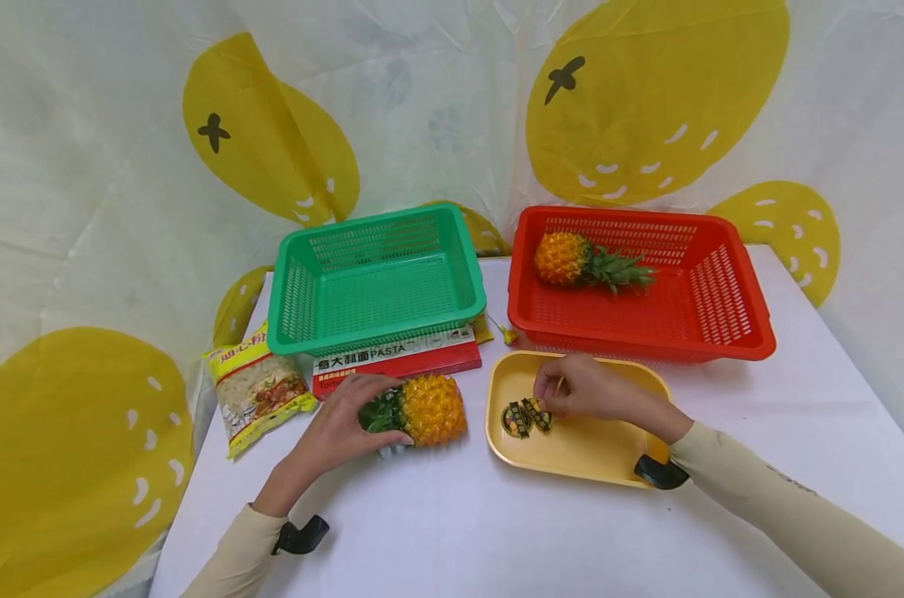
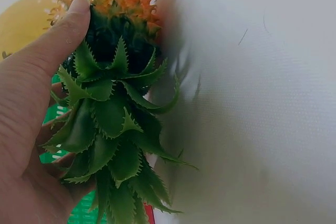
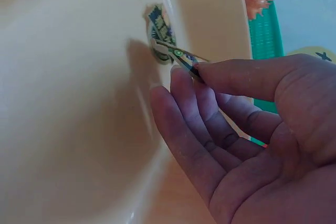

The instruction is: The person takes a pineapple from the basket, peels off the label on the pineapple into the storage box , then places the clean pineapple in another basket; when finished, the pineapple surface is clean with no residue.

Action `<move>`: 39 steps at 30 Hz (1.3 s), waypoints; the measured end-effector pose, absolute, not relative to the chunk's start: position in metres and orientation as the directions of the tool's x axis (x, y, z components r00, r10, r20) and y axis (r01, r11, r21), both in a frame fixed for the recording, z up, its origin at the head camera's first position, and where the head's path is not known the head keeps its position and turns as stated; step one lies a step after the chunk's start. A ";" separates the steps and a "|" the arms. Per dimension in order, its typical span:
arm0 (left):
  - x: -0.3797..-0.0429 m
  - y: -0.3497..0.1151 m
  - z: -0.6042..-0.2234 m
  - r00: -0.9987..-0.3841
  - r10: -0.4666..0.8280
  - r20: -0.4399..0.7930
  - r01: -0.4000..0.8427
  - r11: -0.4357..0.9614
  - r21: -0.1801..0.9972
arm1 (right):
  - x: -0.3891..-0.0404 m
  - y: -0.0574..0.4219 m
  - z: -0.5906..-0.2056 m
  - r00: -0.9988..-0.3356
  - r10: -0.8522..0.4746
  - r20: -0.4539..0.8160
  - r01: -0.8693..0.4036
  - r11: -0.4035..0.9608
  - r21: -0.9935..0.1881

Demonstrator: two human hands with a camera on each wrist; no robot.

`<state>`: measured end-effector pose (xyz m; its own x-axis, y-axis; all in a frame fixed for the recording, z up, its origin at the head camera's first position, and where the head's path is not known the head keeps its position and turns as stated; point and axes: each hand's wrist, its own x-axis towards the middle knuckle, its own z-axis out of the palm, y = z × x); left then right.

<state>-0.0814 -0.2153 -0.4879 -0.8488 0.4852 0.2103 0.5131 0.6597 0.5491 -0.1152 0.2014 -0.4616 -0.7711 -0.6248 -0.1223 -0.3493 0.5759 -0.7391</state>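
Observation:
A toy-like orange pineapple [image 1: 434, 409] with green leaves [image 2: 115, 124] lies on its side on the white table. My left hand [image 1: 345, 422] grips it near the leaf end, the thumb along one side and the fingers round the other. Over the shallow yellow tray [image 1: 572, 472], my right hand [image 1: 588, 389] pinches a small dark printed sticker [image 3: 184, 59] between thumb and fingertips. A second round sticker [image 1: 516, 420] lies on the tray's floor just beside it. Some of the right fingers are partly hidden in the head view.
Behind stand a green basket [image 1: 377, 342] and a red basket [image 1: 639, 336] that holds another pineapple [image 1: 564, 258]. A pasta box [image 1: 422, 355] lies before the green basket, with a yellow noodle packet [image 1: 261, 390] to its left. A small yellow-green bit [image 1: 508, 335] lies between the baskets.

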 end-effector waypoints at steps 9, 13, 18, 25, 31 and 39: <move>-0.080 -0.216 -0.488 -0.856 0.477 0.200 0.501 0.672 0.545 | -0.117 0.195 -0.472 -0.797 -0.602 -0.046 -0.471 0.667 -0.577; -0.082 -0.217 -0.489 -0.854 0.477 0.211 0.507 0.667 0.546 | -0.117 0.193 -0.470 -0.798 -0.602 -0.020 -0.512 0.696 -0.504; -0.082 -0.218 -0.490 -0.855 0.475 0.207 0.503 0.667 0.549 | -0.115 0.188 -0.469 -0.791 -0.611 -0.003 -0.561 0.728 -0.395; -0.083 -0.217 -0.490 -0.858 0.476 0.194 0.496 0.671 0.550 | -0.112 0.185 -0.473 -0.774 -0.630 0.063 -0.625 0.743 -0.240; -0.083 -0.216 -0.489 -0.857 0.476 0.196 0.498 0.669 0.551 | -0.111 0.180 -0.462 -0.799 -0.601 0.034 -0.593 0.775 -0.219; -0.083 -0.217 -0.492 -0.854 0.477 0.207 0.504 0.660 0.558 | -0.106 0.155 -0.428 -0.782 -0.600 0.169 -0.622 0.733 -0.275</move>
